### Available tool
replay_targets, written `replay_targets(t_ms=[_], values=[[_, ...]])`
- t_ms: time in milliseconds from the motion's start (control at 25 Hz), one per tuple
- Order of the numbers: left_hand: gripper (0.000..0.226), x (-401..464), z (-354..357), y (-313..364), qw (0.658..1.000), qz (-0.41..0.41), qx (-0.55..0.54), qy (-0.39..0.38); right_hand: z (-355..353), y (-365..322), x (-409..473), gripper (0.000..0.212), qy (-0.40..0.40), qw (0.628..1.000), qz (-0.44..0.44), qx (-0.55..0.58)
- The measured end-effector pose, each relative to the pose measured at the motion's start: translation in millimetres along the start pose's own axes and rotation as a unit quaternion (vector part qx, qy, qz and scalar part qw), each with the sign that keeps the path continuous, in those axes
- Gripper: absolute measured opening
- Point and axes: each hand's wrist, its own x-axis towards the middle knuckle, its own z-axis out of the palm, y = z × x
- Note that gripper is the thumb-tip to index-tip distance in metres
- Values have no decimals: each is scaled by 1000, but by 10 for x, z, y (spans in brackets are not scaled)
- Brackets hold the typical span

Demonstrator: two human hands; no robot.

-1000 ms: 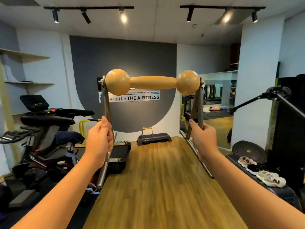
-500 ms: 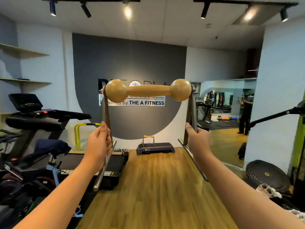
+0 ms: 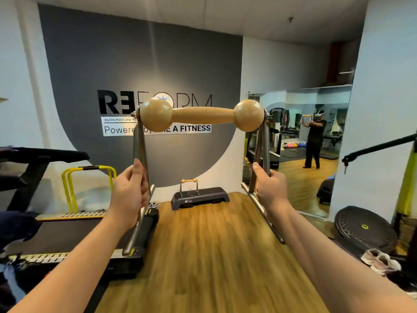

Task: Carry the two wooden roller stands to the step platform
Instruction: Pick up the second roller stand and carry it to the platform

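Observation:
I hold a wooden roller stand (image 3: 203, 115) up in front of me: a tan dumbbell-shaped roller on a metal frame. My left hand (image 3: 129, 194) grips the frame's left upright and my right hand (image 3: 272, 188) grips the right upright. Far ahead, against the grey wall, the dark step platform (image 3: 200, 196) lies on the wood floor. A second, small-looking roller stand (image 3: 189, 186) stands upright on its left part.
A treadmill (image 3: 74, 236) runs along the left with yellow hurdles (image 3: 88, 175) behind it. A wall mirror (image 3: 300, 150) at right reflects a person. A black balance disc (image 3: 363, 229) and shoes (image 3: 381, 260) lie at right. A black boom arm (image 3: 379, 147) juts in from the right.
The step platform and wall have come closer and larger as I walk forward. The held stand sits lower in view; both hands keep the same grip.

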Motion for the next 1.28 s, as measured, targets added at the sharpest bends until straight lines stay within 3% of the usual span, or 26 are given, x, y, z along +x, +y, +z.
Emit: replay_targets(t_ms=[360,600,880,1280], values=[[52,2008,539,-1574,998,40,36,-16,703,1207,2146,59,25,999,-8,29],[53,3558,1361,-2584,999,32,42,0,956,1864,4025,56,-16,997,-4,79],[53,5099,1981,-3619,997,37,64,22,1444,2529,5971,64,9,999,-52,2],[51,7717,2235,-5377,996,35,86,-19,2633,3882,8431,49,49,997,-52,2]])
